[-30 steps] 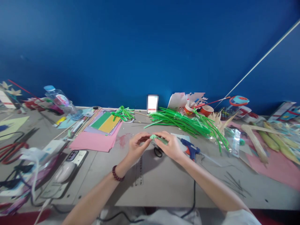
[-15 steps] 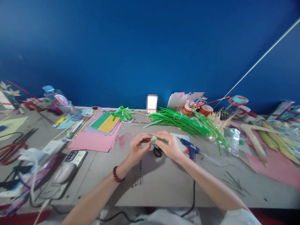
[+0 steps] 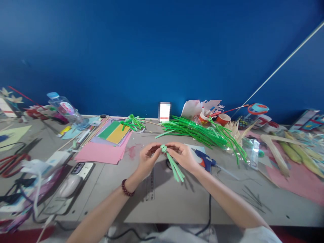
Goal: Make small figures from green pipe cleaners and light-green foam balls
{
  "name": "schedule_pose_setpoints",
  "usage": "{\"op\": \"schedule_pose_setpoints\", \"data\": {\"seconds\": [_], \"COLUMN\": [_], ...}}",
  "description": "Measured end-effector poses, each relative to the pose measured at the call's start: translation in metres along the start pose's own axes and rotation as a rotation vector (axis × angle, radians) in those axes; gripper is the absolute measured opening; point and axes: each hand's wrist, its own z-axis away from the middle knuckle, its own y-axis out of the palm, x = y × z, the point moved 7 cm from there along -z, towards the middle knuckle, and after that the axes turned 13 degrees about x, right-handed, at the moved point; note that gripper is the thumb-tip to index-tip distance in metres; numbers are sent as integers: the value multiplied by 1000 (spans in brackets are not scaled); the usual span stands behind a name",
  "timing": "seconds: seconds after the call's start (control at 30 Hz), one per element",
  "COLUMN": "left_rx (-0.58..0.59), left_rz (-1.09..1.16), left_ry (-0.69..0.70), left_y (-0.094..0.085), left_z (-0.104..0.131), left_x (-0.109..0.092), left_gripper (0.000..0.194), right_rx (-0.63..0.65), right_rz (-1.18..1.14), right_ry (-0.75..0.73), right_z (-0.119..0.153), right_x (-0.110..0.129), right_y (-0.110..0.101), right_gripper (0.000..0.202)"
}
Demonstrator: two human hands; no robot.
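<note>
Lt-green fuzzy-stem bundle (image 3: 174, 167) is pinched btwn L hand (image 3: 150, 155) & R hand (image 3: 182, 157), over mid-table (image 3: 172, 202).
Looped head is gripped at fingertips, both hands closed on it; long axis is directed from there twd table's front edge, slanted R. Loose ends are unsupported, nearer R hand. Wrists are angled inward, fingers curled, thumbs nearly met; forearms are extended in over front edge, approx. symmetric.

The flat blue wall (image 3: 162, 57) glows softly in the middle. Light green fuzzy stems (image 3: 172, 162) drop faint shadows on the flat grey surface (image 3: 182, 206). The far sides look stretched and blurry.
</note>
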Motion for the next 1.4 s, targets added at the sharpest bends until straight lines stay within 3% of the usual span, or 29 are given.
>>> {"op": "schedule_pose_setpoints", "data": {"seconds": [0.27, 0.53, 0.7, 1.13, 1.4], "left_rx": [-7, 0, 48, 124, 113], "left_rz": [41, 103, 104, 113, 94], "left_ry": [-40, -73, -99, -138, -160], "left_y": [-2, 0, 2, 6, 5], "left_z": [-2, -4, -5, -6, -5], "left_x": [2, 2, 3, 8, 11], "left_gripper": [24, 28, 27, 32, 30], "right_rx": [-35, -28, 27, 165, 225], "right_rz": [3, 242, 410, 594, 608], "right_ry": [9, -84, -103, -77, -115], "right_z": [0, 3, 5, 4, 3], "right_x": [1, 21, 30, 28, 28], "right_y": [-2, -3, -4, -12, -12], "right_gripper": [27, 18, 13, 21, 24]}}
